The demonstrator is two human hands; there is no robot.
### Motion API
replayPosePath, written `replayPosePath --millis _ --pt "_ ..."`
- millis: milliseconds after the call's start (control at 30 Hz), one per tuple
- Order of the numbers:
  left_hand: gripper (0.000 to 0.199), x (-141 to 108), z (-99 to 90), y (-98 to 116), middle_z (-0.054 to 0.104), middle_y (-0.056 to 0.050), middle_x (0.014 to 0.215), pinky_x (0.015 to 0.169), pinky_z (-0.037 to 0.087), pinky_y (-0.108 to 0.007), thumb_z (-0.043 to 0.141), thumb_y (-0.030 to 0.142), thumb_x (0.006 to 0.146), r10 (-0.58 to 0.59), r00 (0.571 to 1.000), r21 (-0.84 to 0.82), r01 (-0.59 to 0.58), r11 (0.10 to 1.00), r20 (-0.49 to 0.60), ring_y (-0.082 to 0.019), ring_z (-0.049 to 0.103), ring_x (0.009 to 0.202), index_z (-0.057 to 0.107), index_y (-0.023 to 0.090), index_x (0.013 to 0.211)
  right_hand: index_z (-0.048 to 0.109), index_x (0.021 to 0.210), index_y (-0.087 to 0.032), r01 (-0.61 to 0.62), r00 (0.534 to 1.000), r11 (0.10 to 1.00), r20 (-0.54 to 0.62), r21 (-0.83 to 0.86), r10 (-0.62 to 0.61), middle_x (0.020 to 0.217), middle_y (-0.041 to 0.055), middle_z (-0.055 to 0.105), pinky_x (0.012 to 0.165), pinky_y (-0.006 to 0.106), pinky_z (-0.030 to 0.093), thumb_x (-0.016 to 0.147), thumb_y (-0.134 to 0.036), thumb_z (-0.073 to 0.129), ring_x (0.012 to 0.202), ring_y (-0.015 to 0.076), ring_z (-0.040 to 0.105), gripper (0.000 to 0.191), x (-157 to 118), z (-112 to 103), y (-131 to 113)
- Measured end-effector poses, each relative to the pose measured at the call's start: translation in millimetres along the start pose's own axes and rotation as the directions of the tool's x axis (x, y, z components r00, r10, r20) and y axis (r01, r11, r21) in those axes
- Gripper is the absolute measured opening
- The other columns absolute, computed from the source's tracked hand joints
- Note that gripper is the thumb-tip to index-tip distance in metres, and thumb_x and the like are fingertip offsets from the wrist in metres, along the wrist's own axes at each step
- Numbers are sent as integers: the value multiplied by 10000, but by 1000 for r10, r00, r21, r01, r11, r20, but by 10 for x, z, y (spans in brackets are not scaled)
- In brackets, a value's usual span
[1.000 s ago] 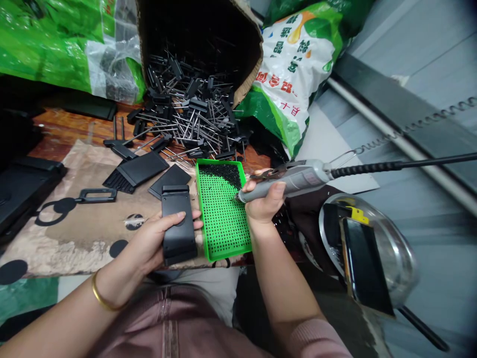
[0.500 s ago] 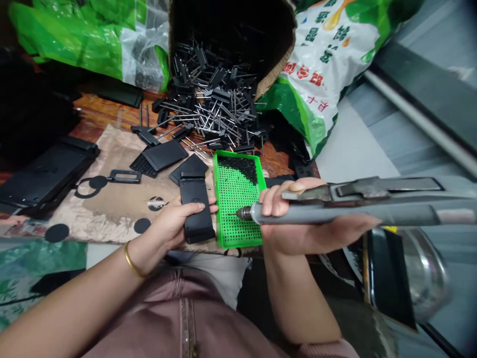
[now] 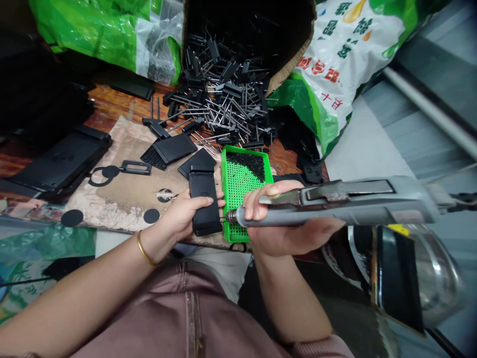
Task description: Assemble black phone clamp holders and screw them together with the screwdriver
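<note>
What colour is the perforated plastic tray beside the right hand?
The perforated plastic tray is bright green; head view.

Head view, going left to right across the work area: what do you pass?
Black panel → black loop bracket → black plate → green tray → rotary tool → clear dome

— Tray (image 3: pixel 244 199), dead centre?
— Bright green, a grid of dark holes.
— Plate (image 3: pixel 204 204), at eight o'clock?
— Black.
— Tool (image 3: pixel 298 211), at three?
— Grey, dark tip.
— Sack (image 3: pixel 352 54), at one?
— White and green, red lettering.
— Mat (image 3: pixel 119 199), at nine?
— Beige, black dots.
— Pins (image 3: pixel 227 99), at twelve?
— Silver shafts, black heads.
— Top (image 3: pixel 179 308), at seven?
— Dusty pink.
</note>
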State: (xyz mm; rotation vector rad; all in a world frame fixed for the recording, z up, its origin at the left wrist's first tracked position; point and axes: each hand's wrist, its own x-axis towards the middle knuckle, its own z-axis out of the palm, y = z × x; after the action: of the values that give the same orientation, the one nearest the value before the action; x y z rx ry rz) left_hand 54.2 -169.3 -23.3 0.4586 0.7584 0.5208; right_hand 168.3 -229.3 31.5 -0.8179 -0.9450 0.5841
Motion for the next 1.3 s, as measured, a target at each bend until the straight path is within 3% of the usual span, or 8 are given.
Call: replayPosePath --millis 400,633,933,1033,1167,1300 --pt "290 0 17 -3 742 -145 937 712 586 -383 626 26 672 32 999 -4 -32 999 -21 -262 718 797 637 91 954 634 762 -249 -16 999 1000 -41 -26 15 460 -52 492 363 270 399 720 -703 510 367 132 463 472 -55 48 59" --pt "265 -14 34 -14 747 -132 878 753 577 -405 641 50 640 7 998 2 -7 1000 -63 -270 714 804 652 91 902 610 718 -239 -8 998 999 61 -37 10 427 -62 486 418 298 420 721 -722 504 349 136 463 495 -89 17 41" --pt "255 -32 48 -9 753 -117 867 666 584 -320 634 62 671 17 998 9 -17 1000 -60 -216 710 699 688 84 919 666 778 -205 16 999 999 48 30 -17 456 -44 522 394 273 381 729 -688 539 376 135 488 502 -146 10 45" --pt "247 -29 13 21 744 -126 958 653 598 -329 626 51 697 13 997 -14 -14 1000 -71 -235 715 781 691 91 932 664 805 -218 79 997 997 -2 0 -79 472 -37 520 368 259 377 771 -717 431 380 129 480 552 2 -111 -47" --pt "228 -13 -35 62 740 -159 937 610 603 -315 609 102 772 -43 997 2 43 999 -59 -233 714 777 687 72 984 622 743 -216 259 950 950 -135 -173 -283 451 -53 472 327 226 327 775 -697 417 337 101 423 524 301 -455 -103" --pt "208 10 -37 57 739 -163 880 588 603 -319 588 151 823 -78 994 29 81 996 -79 -224 714 717 680 69 990 565 753 -224 152 932 934 -269 -324 -245 465 -68 437 356 236 350 749 -687 436 353 101 418 480 467 -755 48"
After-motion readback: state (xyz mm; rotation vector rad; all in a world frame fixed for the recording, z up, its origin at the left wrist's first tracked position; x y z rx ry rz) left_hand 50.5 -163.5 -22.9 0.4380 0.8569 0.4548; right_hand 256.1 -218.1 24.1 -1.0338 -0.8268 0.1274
